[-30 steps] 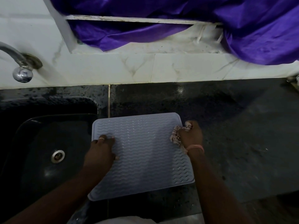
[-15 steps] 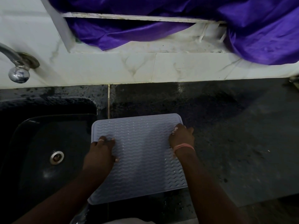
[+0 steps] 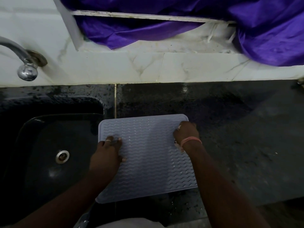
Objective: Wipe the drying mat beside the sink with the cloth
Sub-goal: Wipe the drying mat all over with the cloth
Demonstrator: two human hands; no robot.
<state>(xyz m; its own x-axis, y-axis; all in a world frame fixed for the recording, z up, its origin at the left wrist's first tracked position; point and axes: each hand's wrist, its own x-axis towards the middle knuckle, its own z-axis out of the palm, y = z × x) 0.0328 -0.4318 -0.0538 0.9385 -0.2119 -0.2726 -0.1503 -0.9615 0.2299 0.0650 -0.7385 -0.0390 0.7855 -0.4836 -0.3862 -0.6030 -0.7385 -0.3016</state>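
We are looking down at the drying mat (image 3: 148, 155), pale and ridged with wavy lines, lying flat on the dark tabletop (image 3: 230, 129) just beside the black sink (image 3: 49, 145), its left edge hanging slightly over the basin. Our left hand (image 3: 107, 155) is pressing on the mat's left side, fingers (image 3: 115, 140) fairly straight and spread on the ridges. Our right hand (image 3: 186, 133) is sitting at the mat's far right corner, fingers curled in a fist around the cloth (image 3: 178, 144); we are seeing only small pale scraps of it peeking out beside the knuckles and at the wrist. A pink band (image 3: 191, 140) is circling that wrist. A chrome tap (image 3: 24, 68) is jutting from the white tiled wall, and purple fabric (image 3: 246, 30) is draping over the ledge above.
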